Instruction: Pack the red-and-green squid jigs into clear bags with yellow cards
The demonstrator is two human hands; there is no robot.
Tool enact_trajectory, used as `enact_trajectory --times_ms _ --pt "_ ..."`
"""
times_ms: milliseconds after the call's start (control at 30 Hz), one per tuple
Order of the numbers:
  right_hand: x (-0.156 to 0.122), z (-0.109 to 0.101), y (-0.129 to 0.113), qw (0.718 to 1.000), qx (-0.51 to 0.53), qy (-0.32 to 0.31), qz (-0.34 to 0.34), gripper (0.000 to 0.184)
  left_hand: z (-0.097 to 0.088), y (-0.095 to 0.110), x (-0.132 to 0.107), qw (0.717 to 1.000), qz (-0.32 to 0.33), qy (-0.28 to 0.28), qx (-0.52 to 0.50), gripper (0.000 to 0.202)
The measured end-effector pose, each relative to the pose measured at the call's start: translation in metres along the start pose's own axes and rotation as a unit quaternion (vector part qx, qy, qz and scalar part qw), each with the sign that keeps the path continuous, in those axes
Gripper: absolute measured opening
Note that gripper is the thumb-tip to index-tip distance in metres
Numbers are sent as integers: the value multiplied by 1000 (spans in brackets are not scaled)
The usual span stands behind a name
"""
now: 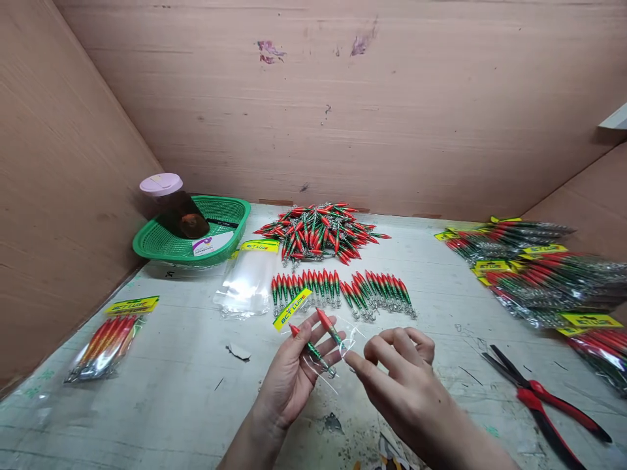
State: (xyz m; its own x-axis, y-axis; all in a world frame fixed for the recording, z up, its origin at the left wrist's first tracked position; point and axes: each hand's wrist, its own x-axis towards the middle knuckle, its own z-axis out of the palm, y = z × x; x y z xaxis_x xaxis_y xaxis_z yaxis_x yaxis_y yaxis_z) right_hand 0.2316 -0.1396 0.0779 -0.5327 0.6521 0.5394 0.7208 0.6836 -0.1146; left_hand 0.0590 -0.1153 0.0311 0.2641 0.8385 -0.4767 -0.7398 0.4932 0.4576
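My left hand (pixel 294 378) is palm up under a clear plastic bag with a yellow BCT LURE header (pixel 292 311). Its thumb presses on a red and green fishing lure (pixel 313 352). A second fishing lure (pixel 329 328) lies across the fingers, its red tip pointing up and left. My right hand (pixel 399 375) has curled fingers, with the index fingertip at that lure's hook end. What its thumb touches is hidden. Just beyond, several lures (pixel 306 286) lie side by side in a row, and a larger heap of lures (pixel 323 232) is behind them.
Flat bags (pixel 249 277) are stacked left of the row. At the back left, a green basket (pixel 147 243) holds a lidded cup (pixel 179 212). A filled orange lure pack (pixel 110 336) lies left. Filled packs (pixel 539 267) and red-handled pliers (pixel 536 398) lie right. Board walls surround the table.
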Motion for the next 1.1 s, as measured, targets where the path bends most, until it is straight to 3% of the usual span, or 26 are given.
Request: enact_trajectory --times_ms 133,333,533,733,1100 --pt "3 -2 -3 999 32 26 32 26 -3 3 -1 1000 11 4 -5 31" --pt "1 4 0 998 41 6 47 27 -4 2 0 999 20 15 -30 36" --pt "-3 16 0 990 45 2 134 33 -1 -2 1 996 49 42 -60 35" --pt "-9 20 2 963 134 -29 234 20 3 -5 -1 991 62 75 -93 29" --pt "-12 14 -7 967 158 -59 190 6 2 -6 0 991 41 82 -102 34"
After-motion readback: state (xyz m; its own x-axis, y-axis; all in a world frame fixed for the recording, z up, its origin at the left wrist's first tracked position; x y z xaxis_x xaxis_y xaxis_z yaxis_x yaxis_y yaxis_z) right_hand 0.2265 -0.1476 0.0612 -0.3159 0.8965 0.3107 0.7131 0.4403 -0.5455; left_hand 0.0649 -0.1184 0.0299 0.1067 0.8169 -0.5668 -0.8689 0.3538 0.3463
